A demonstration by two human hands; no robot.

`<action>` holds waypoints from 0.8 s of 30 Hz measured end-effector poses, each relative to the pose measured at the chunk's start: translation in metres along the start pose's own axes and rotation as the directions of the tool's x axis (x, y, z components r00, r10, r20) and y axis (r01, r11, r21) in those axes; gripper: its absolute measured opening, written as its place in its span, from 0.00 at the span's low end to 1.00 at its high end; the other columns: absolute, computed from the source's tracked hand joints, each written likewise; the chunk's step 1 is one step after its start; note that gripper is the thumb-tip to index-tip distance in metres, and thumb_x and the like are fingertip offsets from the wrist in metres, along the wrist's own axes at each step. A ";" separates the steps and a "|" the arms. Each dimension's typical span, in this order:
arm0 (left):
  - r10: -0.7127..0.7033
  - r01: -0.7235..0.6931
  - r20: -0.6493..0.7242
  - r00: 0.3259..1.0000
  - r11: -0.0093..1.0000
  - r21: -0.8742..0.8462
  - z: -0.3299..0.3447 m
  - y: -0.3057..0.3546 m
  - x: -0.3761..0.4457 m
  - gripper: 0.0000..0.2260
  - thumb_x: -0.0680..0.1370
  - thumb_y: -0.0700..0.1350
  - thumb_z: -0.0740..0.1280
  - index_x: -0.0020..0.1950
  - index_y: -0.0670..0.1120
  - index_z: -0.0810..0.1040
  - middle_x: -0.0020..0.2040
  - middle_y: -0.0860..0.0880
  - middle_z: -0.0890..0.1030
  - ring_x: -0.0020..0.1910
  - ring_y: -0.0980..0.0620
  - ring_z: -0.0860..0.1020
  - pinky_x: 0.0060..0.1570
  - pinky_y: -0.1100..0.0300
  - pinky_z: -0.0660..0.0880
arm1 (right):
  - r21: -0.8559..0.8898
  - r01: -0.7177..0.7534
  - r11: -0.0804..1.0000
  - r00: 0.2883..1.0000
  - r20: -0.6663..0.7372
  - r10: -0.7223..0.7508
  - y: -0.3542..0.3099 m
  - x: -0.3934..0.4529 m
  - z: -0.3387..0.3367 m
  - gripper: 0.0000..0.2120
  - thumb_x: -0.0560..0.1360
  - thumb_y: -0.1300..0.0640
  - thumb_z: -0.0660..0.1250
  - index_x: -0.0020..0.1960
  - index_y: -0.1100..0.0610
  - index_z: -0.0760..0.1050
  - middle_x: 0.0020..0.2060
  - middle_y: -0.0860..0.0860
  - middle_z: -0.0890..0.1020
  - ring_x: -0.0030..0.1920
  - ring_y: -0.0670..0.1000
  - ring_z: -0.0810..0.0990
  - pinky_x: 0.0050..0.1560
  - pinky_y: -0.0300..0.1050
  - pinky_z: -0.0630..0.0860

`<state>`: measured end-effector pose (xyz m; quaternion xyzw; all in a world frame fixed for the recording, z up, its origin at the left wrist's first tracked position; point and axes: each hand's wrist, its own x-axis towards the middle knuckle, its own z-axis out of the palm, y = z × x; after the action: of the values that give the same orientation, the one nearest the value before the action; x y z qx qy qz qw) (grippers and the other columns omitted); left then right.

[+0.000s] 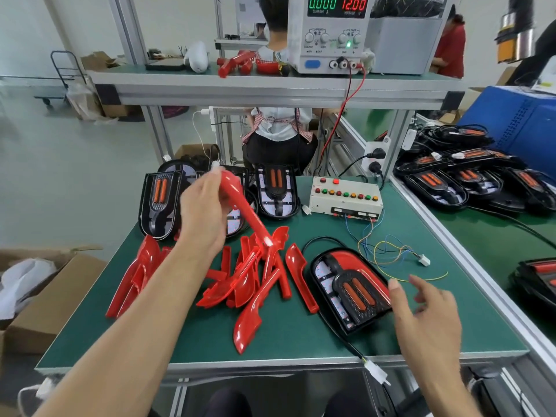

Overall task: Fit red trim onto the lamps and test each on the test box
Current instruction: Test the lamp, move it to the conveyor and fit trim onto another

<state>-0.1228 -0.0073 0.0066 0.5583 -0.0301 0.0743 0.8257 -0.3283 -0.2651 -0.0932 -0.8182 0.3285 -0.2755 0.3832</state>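
My left hand (pixel 204 215) gripped one red trim piece (pixel 243 209) around its narrow shank, fingers curled about it, holding it lifted over the heap of loose trims (pixel 249 278) that lay just below and to the right of that hand on the desk (pixel 301 335). The piece felt to be light, thin moulded plastic, stiff but glossy and likely slippery, so I judged the shank the safest hold, leaving the curved blade end free to seat. My right hand (pixel 427 308) hung with relaxed fingers spread, holding nothing, just beside the right edge of the lamp (pixel 349 287) lying flat to its left; that lamp already showed a red rim around its top. Its black cable ran toward me off the desk edge to a white plug (pixel 376 371). The test box (pixel 346 197) stood beyond my right hand, well apart. The lamp seemed rigid, best steadied by its outer housing.
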 end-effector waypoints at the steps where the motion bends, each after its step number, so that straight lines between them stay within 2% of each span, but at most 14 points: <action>1: -0.061 0.065 0.049 0.997 0.996 -0.065 0.010 0.000 -0.009 0.14 0.84 0.43 0.63 0.42 0.45 0.85 0.40 0.46 0.84 0.39 0.52 0.81 0.41 0.60 0.81 | 0.043 0.075 0.996 0.997 -0.028 -0.074 -0.008 -0.004 -0.002 0.18 0.79 0.39 0.66 0.63 0.49 0.80 0.48 0.47 0.76 0.46 0.46 0.77 0.50 0.45 0.71; 3: -0.160 0.177 0.159 0.974 0.979 -0.098 0.031 -0.009 -0.027 0.11 0.84 0.42 0.62 0.51 0.40 0.82 0.43 0.43 0.84 0.42 0.50 0.81 0.44 0.58 0.81 | 0.172 0.185 0.967 0.981 0.033 -0.194 -0.027 -0.011 -0.003 0.06 0.79 0.45 0.67 0.55 0.40 0.80 0.47 0.42 0.82 0.47 0.39 0.80 0.48 0.37 0.71; 6: -0.258 0.282 0.215 0.942 0.955 -0.091 0.064 -0.034 -0.054 0.11 0.85 0.38 0.58 0.56 0.37 0.79 0.42 0.42 0.84 0.40 0.50 0.82 0.45 0.56 0.83 | 0.334 0.172 0.927 0.923 0.273 -0.270 -0.051 -0.021 -0.002 0.07 0.76 0.43 0.69 0.54 0.36 0.80 0.47 0.36 0.85 0.48 0.38 0.82 0.47 0.29 0.74; 8: -0.331 0.352 0.193 0.924 0.932 -0.087 0.080 -0.051 -0.064 0.11 0.85 0.37 0.57 0.54 0.39 0.80 0.42 0.40 0.84 0.39 0.49 0.82 0.43 0.55 0.82 | 0.267 0.262 0.927 0.882 0.323 -0.343 -0.057 -0.025 0.004 0.06 0.76 0.44 0.72 0.53 0.38 0.81 0.44 0.35 0.84 0.43 0.41 0.82 0.43 0.30 0.74; 11: -0.443 0.465 0.173 0.880 0.878 -0.113 0.087 -0.073 -0.069 0.11 0.85 0.37 0.57 0.55 0.37 0.79 0.44 0.39 0.85 0.40 0.48 0.83 0.40 0.56 0.82 | 0.136 0.318 0.938 0.904 0.256 -0.343 -0.050 -0.028 0.012 0.03 0.77 0.50 0.72 0.49 0.43 0.83 0.38 0.35 0.82 0.39 0.41 0.78 0.40 0.34 0.70; 12: -0.444 0.454 0.165 0.881 0.891 -0.026 0.084 -0.082 -0.070 0.12 0.86 0.38 0.56 0.57 0.36 0.79 0.46 0.38 0.85 0.42 0.47 0.83 0.44 0.54 0.82 | 0.093 0.311 0.946 0.917 0.233 -0.325 -0.045 -0.028 0.013 0.01 0.77 0.50 0.73 0.48 0.44 0.82 0.35 0.36 0.82 0.39 0.41 0.78 0.39 0.35 0.69; 13: -0.404 0.374 0.162 0.900 0.909 0.186 0.080 -0.091 -0.069 0.13 0.86 0.39 0.56 0.56 0.37 0.80 0.48 0.40 0.85 0.45 0.46 0.83 0.49 0.51 0.81 | 0.039 0.311 0.950 0.926 0.213 -0.312 -0.041 -0.029 0.015 0.01 0.76 0.50 0.73 0.47 0.45 0.82 0.33 0.37 0.81 0.38 0.42 0.78 0.39 0.36 0.69; 14: -0.326 0.209 0.190 0.926 0.863 0.460 0.075 -0.099 -0.068 0.15 0.86 0.43 0.57 0.51 0.39 0.82 0.46 0.43 0.84 0.46 0.46 0.82 0.51 0.49 0.80 | -0.036 0.323 0.946 0.930 0.196 -0.310 -0.037 -0.031 0.016 0.02 0.76 0.49 0.73 0.46 0.46 0.81 0.32 0.37 0.80 0.37 0.44 0.78 0.39 0.39 0.69; 15: -0.249 0.017 0.246 0.937 0.734 0.679 0.070 -0.103 -0.067 0.17 0.86 0.46 0.57 0.45 0.42 0.80 0.42 0.46 0.83 0.43 0.47 0.80 0.50 0.50 0.77 | -0.129 0.344 0.930 0.929 0.187 -0.318 -0.034 -0.032 0.018 0.04 0.75 0.48 0.73 0.46 0.47 0.81 0.33 0.40 0.80 0.37 0.46 0.79 0.39 0.43 0.70; 16: -0.202 -0.130 0.302 0.932 0.591 0.796 0.066 -0.104 -0.068 0.18 0.86 0.49 0.57 0.42 0.43 0.79 0.40 0.48 0.82 0.42 0.47 0.79 0.47 0.51 0.73 | -0.222 0.373 0.901 0.924 0.181 -0.337 -0.031 -0.034 0.020 0.05 0.74 0.48 0.74 0.45 0.48 0.80 0.35 0.43 0.82 0.39 0.51 0.81 0.38 0.46 0.72; 17: -0.192 -0.211 0.345 0.919 0.499 0.841 0.064 -0.103 -0.068 0.18 0.85 0.49 0.58 0.43 0.42 0.80 0.41 0.48 0.82 0.43 0.46 0.79 0.47 0.53 0.72 | -0.292 0.404 0.867 0.913 0.178 -0.366 -0.029 -0.036 0.023 0.07 0.73 0.48 0.75 0.44 0.50 0.80 0.37 0.46 0.82 0.40 0.55 0.82 0.37 0.48 0.75; 20: -0.272 -0.308 0.420 0.866 0.370 0.876 0.067 -0.106 -0.067 0.15 0.84 0.48 0.61 0.50 0.40 0.83 0.50 0.42 0.84 0.53 0.40 0.80 0.54 0.50 0.75 | -0.409 0.493 0.768 0.868 0.172 -0.466 -0.027 -0.040 0.031 0.13 0.65 0.53 0.83 0.38 0.55 0.79 0.35 0.50 0.80 0.38 0.58 0.81 0.26 0.49 0.76; 22: -0.315 -0.354 0.450 0.835 0.317 0.880 0.072 -0.108 -0.069 0.15 0.84 0.48 0.62 0.49 0.40 0.83 0.50 0.41 0.84 0.53 0.39 0.80 0.52 0.50 0.75 | -0.451 0.508 0.734 0.855 0.164 -0.492 -0.028 -0.041 0.035 0.15 0.61 0.54 0.84 0.35 0.56 0.79 0.33 0.51 0.79 0.37 0.58 0.80 0.23 0.48 0.74; 24: -0.318 -0.364 0.456 0.831 0.310 0.879 0.075 -0.109 -0.070 0.15 0.84 0.48 0.62 0.51 0.39 0.84 0.50 0.41 0.84 0.53 0.40 0.80 0.52 0.51 0.76 | -0.469 0.518 0.715 0.845 0.155 -0.511 -0.027 -0.041 0.040 0.16 0.59 0.54 0.85 0.33 0.57 0.78 0.33 0.51 0.78 0.36 0.58 0.80 0.22 0.46 0.73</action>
<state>-0.1722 -0.1227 -0.0744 0.9278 -0.2271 -0.0756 0.2861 -0.3174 -0.2029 -0.1020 -0.9487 0.1444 -0.2720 0.0719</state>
